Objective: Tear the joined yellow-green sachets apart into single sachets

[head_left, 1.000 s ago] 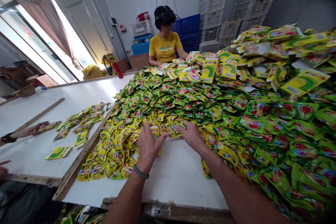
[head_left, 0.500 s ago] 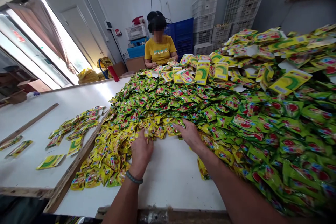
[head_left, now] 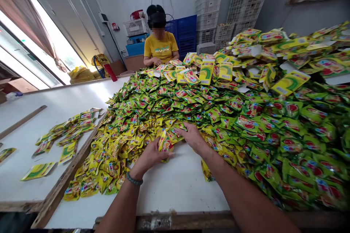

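Observation:
A huge heap of small yellow and green sachets (head_left: 207,109) covers most of the white table (head_left: 175,185). My left hand (head_left: 149,156) sits at the heap's near edge, fingers curled around a small bunch of yellow sachets (head_left: 164,143) that stands upright. My right hand (head_left: 193,136) lies just to the right of it, palm down with fingers spread on the sachets at the heap's edge.
A person in a yellow shirt (head_left: 159,48) sits at the far side, hands on the heap. Yellow-green cardboard cards (head_left: 290,82) are piled on top at the right. A wooden strip (head_left: 68,178) separates a left table holding scattered sachets (head_left: 68,131). Stacked crates (head_left: 207,11) stand behind.
My left hand has gathered sachets into an upright bunch and shifted slightly right towards my right hand. The view has drifted; another person's hand at the far left is gone from sight.

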A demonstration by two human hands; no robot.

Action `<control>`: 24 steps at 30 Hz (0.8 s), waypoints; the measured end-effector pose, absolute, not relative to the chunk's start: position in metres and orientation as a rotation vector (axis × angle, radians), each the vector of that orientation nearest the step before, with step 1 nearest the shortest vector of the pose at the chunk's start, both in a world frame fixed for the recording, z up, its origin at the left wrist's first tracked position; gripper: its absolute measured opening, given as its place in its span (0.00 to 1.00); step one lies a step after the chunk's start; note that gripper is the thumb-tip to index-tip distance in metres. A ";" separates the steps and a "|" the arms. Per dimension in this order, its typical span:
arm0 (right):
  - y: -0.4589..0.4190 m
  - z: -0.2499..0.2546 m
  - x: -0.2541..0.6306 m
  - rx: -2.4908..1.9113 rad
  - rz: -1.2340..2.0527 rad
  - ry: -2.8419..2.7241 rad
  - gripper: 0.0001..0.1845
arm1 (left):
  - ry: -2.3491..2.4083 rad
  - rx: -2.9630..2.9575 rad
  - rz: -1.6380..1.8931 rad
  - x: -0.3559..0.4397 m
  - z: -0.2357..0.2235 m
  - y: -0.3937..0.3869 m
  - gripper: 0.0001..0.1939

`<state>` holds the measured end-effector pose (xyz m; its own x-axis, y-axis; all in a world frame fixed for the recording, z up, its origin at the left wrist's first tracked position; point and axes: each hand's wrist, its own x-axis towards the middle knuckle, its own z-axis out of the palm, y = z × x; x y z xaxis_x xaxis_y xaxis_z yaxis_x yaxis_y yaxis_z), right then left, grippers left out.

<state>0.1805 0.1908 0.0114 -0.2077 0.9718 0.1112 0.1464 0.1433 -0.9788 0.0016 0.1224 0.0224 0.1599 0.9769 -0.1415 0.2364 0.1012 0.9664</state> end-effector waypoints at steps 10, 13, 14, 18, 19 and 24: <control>0.196 0.025 0.195 -1.111 0.980 -1.620 0.14 | 1.254 1.398 0.920 0.008 0.028 0.124 0.22; 0.193 0.031 0.199 -1.175 0.899 -1.837 0.10 | 1.279 1.424 0.903 0.009 0.026 0.125 0.21; 0.193 0.032 0.200 -1.172 0.898 -1.879 0.10 | 1.285 1.434 0.899 0.009 0.025 0.125 0.20; 0.194 0.031 0.202 -1.075 0.937 -1.959 0.07 | 1.271 1.499 0.893 0.011 0.024 0.125 0.18; 0.195 0.030 0.201 -1.061 0.926 -1.975 0.06 | 1.263 1.506 0.879 0.011 0.024 0.125 0.17; 0.193 0.024 0.190 -1.222 0.804 -1.873 0.07 | 1.213 1.400 0.840 0.015 0.023 0.123 0.20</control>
<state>0.1898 0.1927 0.0236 -0.2662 0.9319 0.2463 0.4638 0.3478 -0.8148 0.0148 0.1234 0.0234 0.2388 0.9634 -0.1221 0.2241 0.0677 0.9722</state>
